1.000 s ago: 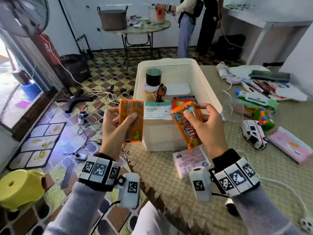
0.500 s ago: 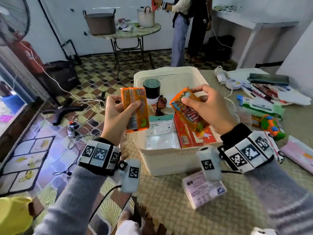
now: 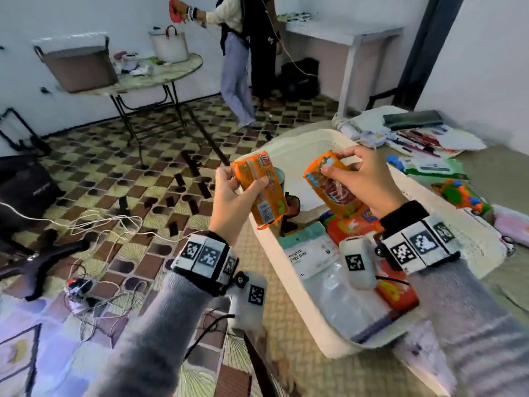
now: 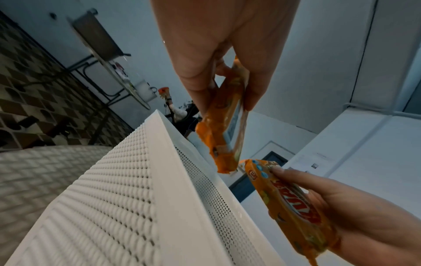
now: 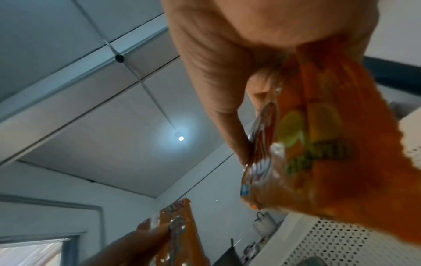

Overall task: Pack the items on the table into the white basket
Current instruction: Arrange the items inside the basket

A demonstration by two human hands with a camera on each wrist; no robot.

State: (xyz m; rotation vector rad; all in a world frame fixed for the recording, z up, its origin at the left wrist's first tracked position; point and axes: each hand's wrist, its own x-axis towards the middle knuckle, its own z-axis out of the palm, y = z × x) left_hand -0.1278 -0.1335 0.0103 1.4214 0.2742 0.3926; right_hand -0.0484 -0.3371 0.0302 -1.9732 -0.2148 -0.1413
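Your left hand [image 3: 232,204] grips an orange packet [image 3: 262,190], thumb across its face and fingers behind, and holds it upright over the left rim of the white basket [image 3: 289,282]. Your right hand [image 3: 363,181] pinches a second orange pack [image 3: 332,187] by its upper end between thumb and fingertips, so it hangs tilted above the middle of the basket, clear of everything below. The two packs sit near each other without touching; in the left wrist view the packet's [image 4: 222,133] lower end comes just beside the pack's [image 4: 293,205] top corner, with the basket's perforated wall [image 4: 127,180] under both. The right wrist view is blurred, showing little more than the pack [image 5: 318,144] against your palm. Inside the basket lie a clear storage bag [image 3: 312,253], red snack packs [image 3: 355,224], sunglasses [image 3: 292,207] and a dark cup [image 3: 279,179] mostly hidden behind the packet. On the desk [image 3: 501,173] to the right of the basket remain a toy car [image 3: 461,196], a pink pack [image 3: 512,224], a green-and-white pack [image 3: 429,167] and some papers and pens farther back.
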